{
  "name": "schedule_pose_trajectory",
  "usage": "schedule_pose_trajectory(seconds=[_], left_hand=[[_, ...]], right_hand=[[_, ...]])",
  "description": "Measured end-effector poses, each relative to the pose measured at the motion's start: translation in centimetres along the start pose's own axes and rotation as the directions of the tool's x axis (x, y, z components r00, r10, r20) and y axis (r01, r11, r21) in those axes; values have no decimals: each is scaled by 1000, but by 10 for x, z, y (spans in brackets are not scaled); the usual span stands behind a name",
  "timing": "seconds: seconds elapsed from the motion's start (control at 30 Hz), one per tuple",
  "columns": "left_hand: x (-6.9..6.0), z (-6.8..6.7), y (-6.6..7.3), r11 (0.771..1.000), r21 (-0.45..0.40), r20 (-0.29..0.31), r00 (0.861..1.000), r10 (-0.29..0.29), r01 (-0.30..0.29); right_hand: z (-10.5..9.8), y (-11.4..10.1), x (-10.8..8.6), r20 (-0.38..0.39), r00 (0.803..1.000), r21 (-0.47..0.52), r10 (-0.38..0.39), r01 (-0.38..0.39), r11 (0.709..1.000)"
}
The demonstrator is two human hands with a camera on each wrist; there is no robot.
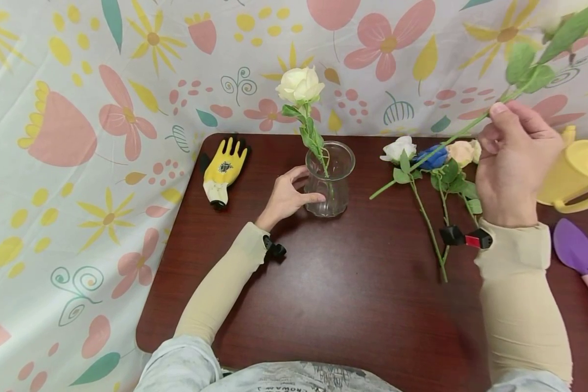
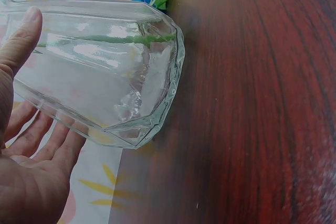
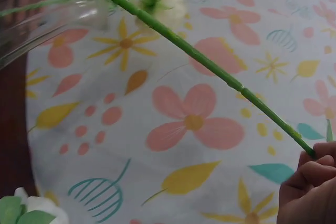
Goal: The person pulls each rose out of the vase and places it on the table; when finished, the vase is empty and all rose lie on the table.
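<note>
My left hand [image 1: 286, 198] holds the clear glass vase [image 1: 340, 198] by its left side, thumb in front and fingers behind. In the left wrist view, the thumb and fingers lie on opposite sides of the glass [image 2: 94, 77]. A cream-white rose [image 1: 300, 85] stands in the vase, its stem reaching down inside. Up at the right, my right hand [image 1: 516, 158] pinches the green stem [image 1: 463, 129] of another flower. That stem slants down toward the vase, its cut end apart from the glass. Its pale bloom is blurred and cut off at the upper right corner.
White [image 1: 400, 149], blue [image 1: 432, 158] and peach [image 1: 460, 153] roses lie right of the vase. A yellow watering can [image 1: 575, 171] and a purple trowel [image 1: 575, 245] are at far right. A yellow glove [image 1: 225, 166] lies at left. Patterned cloth [image 1: 127, 109] rises behind the table.
</note>
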State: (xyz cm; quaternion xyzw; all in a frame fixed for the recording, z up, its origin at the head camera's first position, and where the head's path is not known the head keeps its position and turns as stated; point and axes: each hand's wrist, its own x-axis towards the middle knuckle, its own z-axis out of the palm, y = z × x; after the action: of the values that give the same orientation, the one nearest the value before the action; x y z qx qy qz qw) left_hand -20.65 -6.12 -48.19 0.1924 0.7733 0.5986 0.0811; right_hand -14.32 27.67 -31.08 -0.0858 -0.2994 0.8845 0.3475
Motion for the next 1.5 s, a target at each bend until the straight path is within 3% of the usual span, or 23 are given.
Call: schedule_pose_trajectory(seconds=[0.17, 0.33, 0.6, 0.77, 0.97, 1.2, 1.5], left_hand=[[-1, 0, 1, 1000, 0, 0, 1000, 0, 0], [-1, 0, 2, 1000, 5, -1, 1000, 1, -1], [0, 1, 1, 1000, -3, -4, 1000, 8, -8], [0, 1, 1, 1000, -4, -4, 1000, 2, -2], [0, 1, 2, 1000, -7, -2, 1000, 3, -3], [0, 1, 3, 1000, -10, -1, 1000, 5, -5], [-1, 1, 3, 1000, -3, -1, 1000, -5, 5]], right_hand=[[-18, 12, 1, 114, 988, -91, 106, -95, 991], [-35, 24, 1, 173, 965, -239, 195, -152, 959], [-67, 46, 5, 146, 931, -363, 334, -264, 894], [-83, 59, 7, 107, 904, -471, 415, -321, 822], [-99, 69, 10, 66, 855, -622, 515, -369, 691], [-116, 82, 16, 32, 804, -684, 594, -416, 600], [-130, 96, 20, -10, 745, -790, 667, -415, 452]])
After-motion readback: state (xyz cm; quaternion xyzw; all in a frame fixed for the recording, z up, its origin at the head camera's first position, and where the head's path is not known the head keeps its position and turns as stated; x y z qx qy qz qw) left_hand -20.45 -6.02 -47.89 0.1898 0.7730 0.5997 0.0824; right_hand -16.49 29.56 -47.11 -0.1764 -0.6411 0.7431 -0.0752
